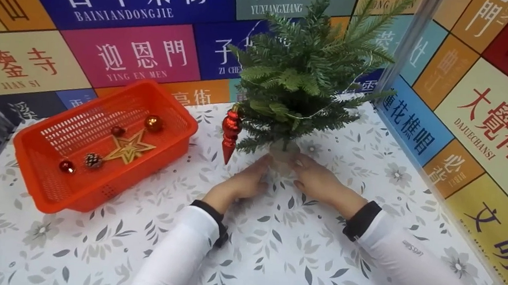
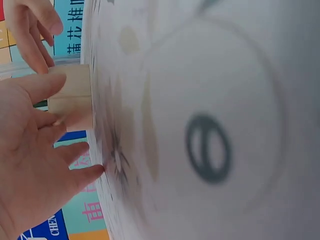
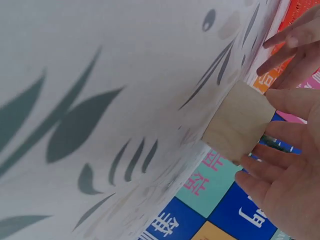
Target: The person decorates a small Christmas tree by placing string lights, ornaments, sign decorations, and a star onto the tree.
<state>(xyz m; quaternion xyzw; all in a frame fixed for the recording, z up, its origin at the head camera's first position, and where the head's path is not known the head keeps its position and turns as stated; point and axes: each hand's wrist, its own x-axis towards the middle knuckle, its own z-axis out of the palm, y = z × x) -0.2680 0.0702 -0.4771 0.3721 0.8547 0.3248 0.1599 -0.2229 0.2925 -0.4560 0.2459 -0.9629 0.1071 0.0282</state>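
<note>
A small Christmas tree (image 1: 300, 73) with a pale wooden block base (image 1: 283, 157) stands on the table. My left hand (image 1: 244, 178) reaches to the base's left side; in the left wrist view, its thumb overlaps the block (image 2: 72, 92) and its other fingers spread out loosely. From the other side comes my right hand (image 1: 321, 182). In the right wrist view, its nearly straight fingers lie along the block's edge (image 3: 240, 122). A shiny red drop-shaped ornament (image 1: 230, 134) hangs at the tree's lower left. Thin wire winds through the branches.
Left of the tree sits a red plastic basket (image 1: 96, 193). Inside are a gold star (image 1: 130, 147), a pine cone (image 1: 93, 160), a gold ball (image 1: 153, 123) and two small red balls (image 1: 67, 167). Printed panels (image 1: 129, 53) wall the back and right. A floral cloth (image 1: 268, 252) covers the table.
</note>
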